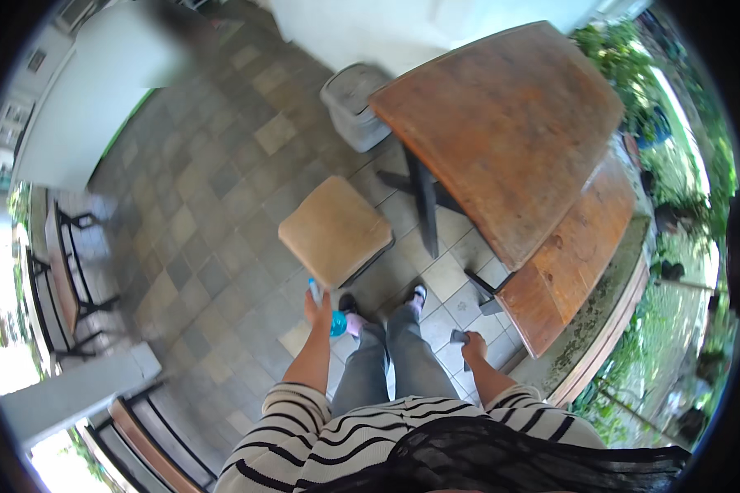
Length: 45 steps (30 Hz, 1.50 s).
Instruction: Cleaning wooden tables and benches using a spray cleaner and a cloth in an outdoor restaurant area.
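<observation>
My left hand (318, 307) grips the neck of a bottle with clear blue liquid (338, 323), which looks like a spray bottle. Its pale blue top pokes out above my fingers, close to the near corner of a stool with a tan seat (336, 231). On the other side of my legs, my right hand (474, 347) is closed around a grey cloth (458, 336), part of which hangs below the fist. That hand is nearest to the end of a wooden bench (561, 277).
A wooden table (505, 123) on dark legs stands ahead to the right, beside a low mossy wall (598, 314). A grey lidded bin (354, 111) is by its far left corner. Tiled floor (191, 246) stretches left towards another table (65, 265) and a pale beam (86, 385).
</observation>
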Motion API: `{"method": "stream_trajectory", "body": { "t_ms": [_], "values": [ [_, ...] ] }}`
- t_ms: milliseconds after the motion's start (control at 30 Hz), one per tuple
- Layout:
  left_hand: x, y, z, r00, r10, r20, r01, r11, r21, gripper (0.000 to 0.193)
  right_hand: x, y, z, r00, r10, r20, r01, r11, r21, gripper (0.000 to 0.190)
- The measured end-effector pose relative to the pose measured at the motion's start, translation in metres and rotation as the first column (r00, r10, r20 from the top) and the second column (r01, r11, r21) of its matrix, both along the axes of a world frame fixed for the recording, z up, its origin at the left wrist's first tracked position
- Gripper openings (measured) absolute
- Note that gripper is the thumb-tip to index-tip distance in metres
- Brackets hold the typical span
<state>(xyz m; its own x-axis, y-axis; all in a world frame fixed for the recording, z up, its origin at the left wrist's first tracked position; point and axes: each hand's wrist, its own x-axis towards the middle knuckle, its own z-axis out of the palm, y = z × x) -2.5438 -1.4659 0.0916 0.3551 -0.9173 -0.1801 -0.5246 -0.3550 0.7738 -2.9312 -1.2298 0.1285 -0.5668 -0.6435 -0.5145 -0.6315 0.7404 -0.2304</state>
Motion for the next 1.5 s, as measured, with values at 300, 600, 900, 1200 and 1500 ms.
{"method": "stream_trajectory", "body": {
  "t_ms": [300,600,900,1200,1500],
  "values": [
    [-0.020,0.052,0.097,0.858,-0.490,0.156,0.489,0.871,0.050,0.037,-0.057,0.100,0.113,0.926,-0.378,-0.012,0.361,0.892,-0.271,0.036],
    [-0.206,0.074,0.169,0.612,-0.736,0.289,0.789,0.545,-0.284,0.039,-0.062,0.250,0.166,0.764,-0.610,0.211,0.620,0.603,-0.501,0.033],
    [-0.401,0.280,0.148,0.361,-0.922,-0.137,0.927,0.371,-0.049,0.041,-0.198,0.503,0.191,0.159,-0.453,0.877,0.690,-0.585,-0.427,0.042],
    [-0.628,0.400,0.191,0.000,-0.865,-0.503,0.982,0.095,-0.164,0.048,-0.227,0.553,0.170,-0.138,-0.220,0.966,0.638,-0.766,-0.083,0.033],
    [-0.804,0.377,0.181,0.129,-0.816,-0.564,0.983,0.180,-0.036,0.044,-0.298,0.649,0.120,-0.346,-0.482,0.805,0.591,-0.779,-0.212,0.038]
  ]
}}
